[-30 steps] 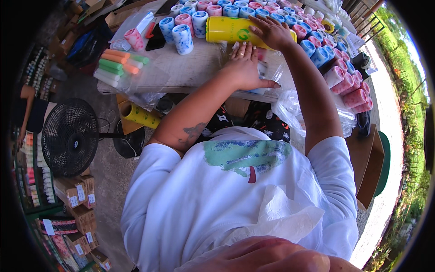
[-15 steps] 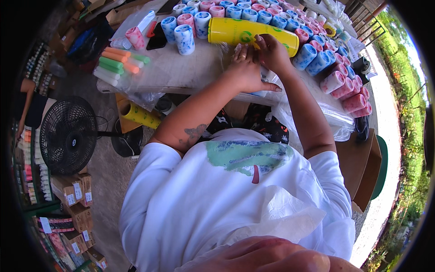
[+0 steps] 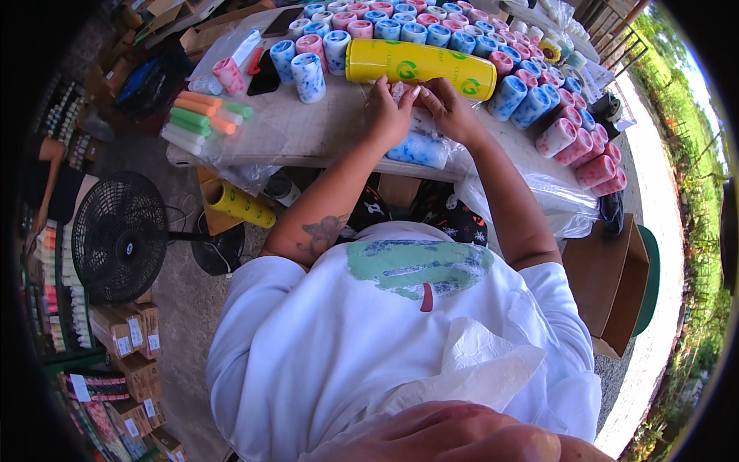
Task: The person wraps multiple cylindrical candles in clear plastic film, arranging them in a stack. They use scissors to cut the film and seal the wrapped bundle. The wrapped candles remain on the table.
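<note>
My left hand [image 3: 388,112] and my right hand [image 3: 451,110] meet at the table's edge side, just in front of a yellow printed roll [image 3: 421,68]. Both are closed, fingertips pinching what looks like crumpled clear plastic film [image 3: 399,92]. Between my wrists lies a blue-and-white marbled cylinder [image 3: 416,149], on its side near the table's front edge; the film around it is partly hidden by my hands. Behind the roll stand several rows of blue and pink marbled cylinders [image 3: 412,33].
Orange, green and white sticks [image 3: 202,115] in clear plastic lie on the table [image 3: 308,135] at left, near a black phone [image 3: 264,75]. More pink cylinders [image 3: 591,150] line the right edge. A black fan [image 3: 121,237] stands at left; an open cardboard box [image 3: 608,289] sits at right.
My left hand has lifted from lying flat and now pinches beside the right hand, with the wrists farther apart. The blue-and-white cylinder beneath has come into clearer view.
</note>
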### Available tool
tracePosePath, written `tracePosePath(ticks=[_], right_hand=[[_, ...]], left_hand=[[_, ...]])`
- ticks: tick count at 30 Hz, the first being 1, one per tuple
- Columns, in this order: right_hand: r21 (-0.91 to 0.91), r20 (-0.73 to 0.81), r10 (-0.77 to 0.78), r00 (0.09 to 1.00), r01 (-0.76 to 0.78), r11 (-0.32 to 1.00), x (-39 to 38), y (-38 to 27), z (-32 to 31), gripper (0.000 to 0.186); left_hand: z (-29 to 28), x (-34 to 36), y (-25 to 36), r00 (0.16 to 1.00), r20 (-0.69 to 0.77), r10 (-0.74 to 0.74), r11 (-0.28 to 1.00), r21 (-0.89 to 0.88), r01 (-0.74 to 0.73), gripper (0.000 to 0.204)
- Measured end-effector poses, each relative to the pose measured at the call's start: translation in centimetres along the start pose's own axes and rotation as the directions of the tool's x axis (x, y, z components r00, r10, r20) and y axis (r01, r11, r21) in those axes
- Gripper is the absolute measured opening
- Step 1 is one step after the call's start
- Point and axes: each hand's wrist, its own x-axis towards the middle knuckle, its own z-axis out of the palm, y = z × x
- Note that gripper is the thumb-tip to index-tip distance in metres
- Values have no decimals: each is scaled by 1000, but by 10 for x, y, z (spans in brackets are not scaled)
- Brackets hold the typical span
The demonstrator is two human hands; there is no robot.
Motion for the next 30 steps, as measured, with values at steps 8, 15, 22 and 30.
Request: tracePosePath(ticks=[8, 15, 22, 30], right_hand=[[-201, 49, -6, 999, 16, 980, -1, -18, -13, 29], [-196, 59, 43, 997, -30, 980, 0, -19, -12, 33], [-265, 73, 110, 991, -87, 960, 5, -24, -7, 44], [-303, 51, 122, 991, -101, 948, 9, -30, 0, 40]], left_hand=[[-4, 18, -7, 982, -114, 152, 932, 346, -104, 17], [-29, 48, 1, 952, -44, 303, 908, 318, -274, 12], [-31, 93, 17, 952, 305, 22, 961, 256, -105, 22], [-24, 110, 37, 957, 257, -131, 966, -185, 182, 26]])
